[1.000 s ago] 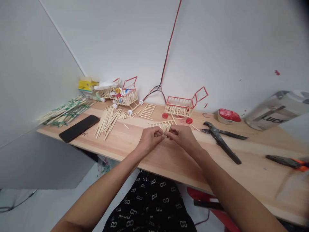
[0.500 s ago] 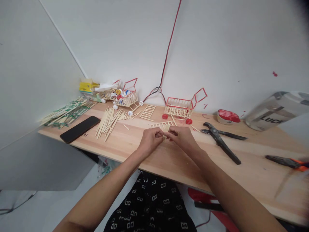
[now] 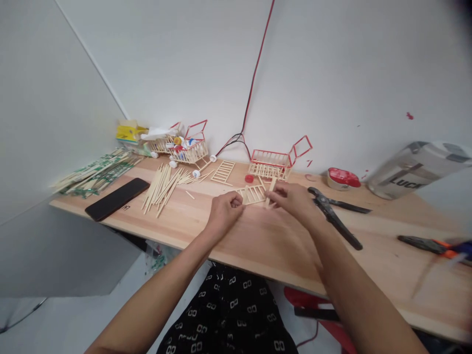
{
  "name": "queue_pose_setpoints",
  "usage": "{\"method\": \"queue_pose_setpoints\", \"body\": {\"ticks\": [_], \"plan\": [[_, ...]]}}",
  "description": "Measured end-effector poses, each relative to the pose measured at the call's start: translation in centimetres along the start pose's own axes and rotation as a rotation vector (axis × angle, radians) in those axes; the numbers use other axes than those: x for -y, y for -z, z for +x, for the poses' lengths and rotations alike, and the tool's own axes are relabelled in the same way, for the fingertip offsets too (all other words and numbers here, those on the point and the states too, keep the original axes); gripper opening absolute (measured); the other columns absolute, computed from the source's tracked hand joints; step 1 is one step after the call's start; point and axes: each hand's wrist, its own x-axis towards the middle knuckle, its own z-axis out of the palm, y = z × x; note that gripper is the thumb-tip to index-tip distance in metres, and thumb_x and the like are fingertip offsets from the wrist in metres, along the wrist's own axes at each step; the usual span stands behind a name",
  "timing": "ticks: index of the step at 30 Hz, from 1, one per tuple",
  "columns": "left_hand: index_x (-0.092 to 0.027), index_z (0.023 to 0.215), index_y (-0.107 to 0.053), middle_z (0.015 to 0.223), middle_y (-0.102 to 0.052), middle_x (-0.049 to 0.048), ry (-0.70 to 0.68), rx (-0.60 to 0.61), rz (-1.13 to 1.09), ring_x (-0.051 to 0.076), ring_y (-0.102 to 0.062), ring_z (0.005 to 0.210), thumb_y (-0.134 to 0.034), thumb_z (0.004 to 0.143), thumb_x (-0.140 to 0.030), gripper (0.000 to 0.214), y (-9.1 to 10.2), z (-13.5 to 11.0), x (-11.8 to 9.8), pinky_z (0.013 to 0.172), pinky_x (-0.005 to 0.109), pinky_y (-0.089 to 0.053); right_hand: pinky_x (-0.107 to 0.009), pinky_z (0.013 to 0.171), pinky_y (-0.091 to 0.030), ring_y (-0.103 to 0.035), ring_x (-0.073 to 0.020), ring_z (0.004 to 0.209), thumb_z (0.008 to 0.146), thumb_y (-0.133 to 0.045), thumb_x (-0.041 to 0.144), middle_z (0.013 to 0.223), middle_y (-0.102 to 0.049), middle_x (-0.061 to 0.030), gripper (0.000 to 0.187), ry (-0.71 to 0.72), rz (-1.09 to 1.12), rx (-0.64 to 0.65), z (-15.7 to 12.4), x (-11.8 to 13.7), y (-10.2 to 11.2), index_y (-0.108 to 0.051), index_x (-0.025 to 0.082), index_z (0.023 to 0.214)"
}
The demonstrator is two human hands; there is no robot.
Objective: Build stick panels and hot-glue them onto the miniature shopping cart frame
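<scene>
My right hand [image 3: 293,199] pinches short wooden sticks [image 3: 272,191] between thumb and fingertips, holding them upright; how many is unclear. To its left, my left hand [image 3: 224,211] is closed, with a short stick [image 3: 245,195] standing at its fingertips. The two hands are apart, just above the table. Behind them lies a ladder-like stick frame [image 3: 255,193], partly covered by the hands and sticks. A second ladder-like frame [image 3: 222,171] lies flat farther back. Beyond the right hand stands a small stick cart [image 3: 271,164] with red edges, and a red bottle cap [image 3: 249,178] lies before it.
Loose sticks [image 3: 162,189], a black phone [image 3: 117,199] and packaged sticks [image 3: 99,172] lie left. Other stick carts [image 3: 190,150] stand behind. To the right are black pliers [image 3: 334,216], a tub of red paint [image 3: 343,178], orange-handled pliers [image 3: 424,243] and a bag [image 3: 413,172].
My hands were together over the sticks and have now moved apart. The right hand has gone right with sticks in its fingers. The view has shifted slightly.
</scene>
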Motion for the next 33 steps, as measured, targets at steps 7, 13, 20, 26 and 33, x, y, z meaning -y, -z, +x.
{"method": "queue_pose_setpoints", "body": {"ticks": [7, 13, 20, 26, 33], "plan": [[-0.016, 0.064, -0.060, 0.059, -0.057, -0.0031, 0.024, -0.010, -0.033, 0.010, -0.050, 0.057, -0.059, 0.065, -0.014, 0.002, 0.2, 0.0, -0.3, 0.055, 0.020, -0.036, -0.032, 0.051, -0.039, -0.052, -0.0145, 0.037, 0.076, -0.061, 0.020, 0.045, -0.058, -0.0034, 0.034, -0.316, -0.369, -0.020, 1.0, -4.2, 3.0, -0.048, 0.021, 0.044], [-0.015, 0.067, -0.063, 0.062, -0.059, -0.0020, 0.067, 0.007, -0.131, 0.010, -0.053, 0.058, -0.061, 0.065, -0.015, 0.004, 0.1, 0.1, 0.0, 0.054, 0.019, -0.038, -0.033, 0.055, -0.034, -0.056, -0.0197, 0.051, 0.074, -0.066, 0.023, 0.047, -0.055, -0.0073, 0.027, -0.306, -0.469, -0.086, 1.0, -5.1, 2.1, -0.057, 0.020, 0.049], [-0.014, 0.077, -0.067, 0.070, -0.068, 0.0024, 0.194, 0.076, -0.519, 0.011, -0.060, 0.062, -0.073, 0.063, -0.022, 0.017, -0.2, 0.2, 0.0, 0.054, 0.020, -0.041, -0.034, 0.067, -0.045, -0.064, -0.0232, 0.075, 0.081, -0.060, 0.037, 0.080, -0.072, -0.0094, 0.022, -0.059, -0.234, -0.170, 0.3, -1.8, 2.0, -0.074, 0.020, 0.080], [-0.013, 0.079, -0.070, 0.073, -0.071, 0.0043, 0.147, 0.136, -0.527, 0.012, -0.062, 0.064, -0.074, 0.064, -0.025, 0.019, -0.3, 0.2, 0.1, 0.059, 0.022, -0.044, -0.033, 0.080, -0.049, -0.066, -0.0217, 0.091, 0.078, -0.064, 0.039, 0.100, -0.072, -0.0069, 0.027, 0.152, 0.289, 0.095, 0.0, 1.7, -1.9, -0.073, 0.020, 0.095], [-0.015, 0.080, -0.073, 0.083, -0.074, 0.0051, 0.048, 0.107, -0.317, 0.016, -0.065, 0.075, -0.069, 0.071, -0.024, 0.014, 0.3, 0.3, 0.0, 0.070, 0.026, -0.047, -0.027, 0.064, -0.044, -0.059, -0.0156, 0.068, 0.081, -0.061, 0.044, 0.071, -0.066, -0.0029, 0.028, 0.152, 0.292, 0.005, -0.4, 2.2, -3.0, -0.064, 0.018, 0.072]]}}
